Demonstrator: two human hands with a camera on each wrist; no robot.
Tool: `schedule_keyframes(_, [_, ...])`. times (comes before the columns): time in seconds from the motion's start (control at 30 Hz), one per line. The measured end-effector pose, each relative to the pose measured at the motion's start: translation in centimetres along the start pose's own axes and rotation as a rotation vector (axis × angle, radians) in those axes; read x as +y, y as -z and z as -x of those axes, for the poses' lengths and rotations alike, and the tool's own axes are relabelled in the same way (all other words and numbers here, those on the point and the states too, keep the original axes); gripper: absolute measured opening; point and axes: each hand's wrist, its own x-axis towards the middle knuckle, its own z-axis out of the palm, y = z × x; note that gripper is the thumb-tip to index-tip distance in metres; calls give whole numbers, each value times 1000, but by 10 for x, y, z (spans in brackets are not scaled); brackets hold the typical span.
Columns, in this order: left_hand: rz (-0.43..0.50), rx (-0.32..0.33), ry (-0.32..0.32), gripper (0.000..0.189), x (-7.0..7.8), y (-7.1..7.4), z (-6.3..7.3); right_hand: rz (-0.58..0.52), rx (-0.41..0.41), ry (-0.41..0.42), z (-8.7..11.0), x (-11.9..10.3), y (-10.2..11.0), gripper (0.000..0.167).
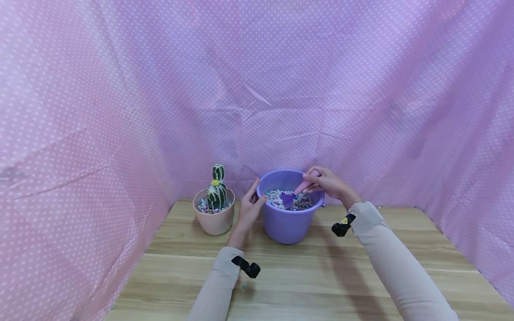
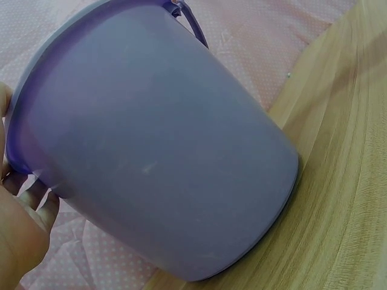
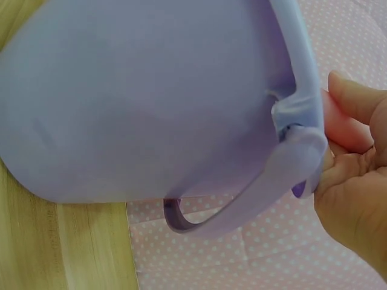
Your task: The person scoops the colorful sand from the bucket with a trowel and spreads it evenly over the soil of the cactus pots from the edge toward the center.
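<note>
A purple bucket [image 1: 288, 227] stands upright on the wooden table with many small pastel beads [image 1: 303, 203] inside. My left hand [image 1: 250, 208] holds the bucket's left rim, thumb on the rim and the other fingers on the outer wall, as the left wrist view also shows. Over the right rim, my right hand [image 1: 327, 183] grips the pink handle of a small toy shovel [image 1: 306, 183]. The shovel's purple blade slants down to the beads. In the right wrist view the bucket's wall [image 3: 145, 103] hides the blade, and the bucket's handle [image 3: 254, 193] hangs down.
Left of the bucket is a peach pot [image 1: 215, 223] holding a green toy cactus [image 1: 217, 196] with a yellow flower, among beads. A tiny teal bead [image 1: 244, 286] lies on the table [image 1: 297, 285] near the left sleeve. Pink dotted cloth [image 1: 281, 89] surrounds the table's back and sides.
</note>
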Motion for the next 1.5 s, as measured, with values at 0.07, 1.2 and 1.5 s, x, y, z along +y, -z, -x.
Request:
schedule_keyframes(0.07, [16, -9, 5, 68, 2, 0, 0, 14, 1, 3, 0, 0, 0, 15])
schedule_keyframes(1.2, [5, 2, 36, 67, -3, 0, -1, -85, -68, 11, 3, 1, 17, 9])
schedule_keyframes(1.5, [4, 3, 32, 67, -4, 1, 0, -89, -65, 16, 5, 1, 20, 16])
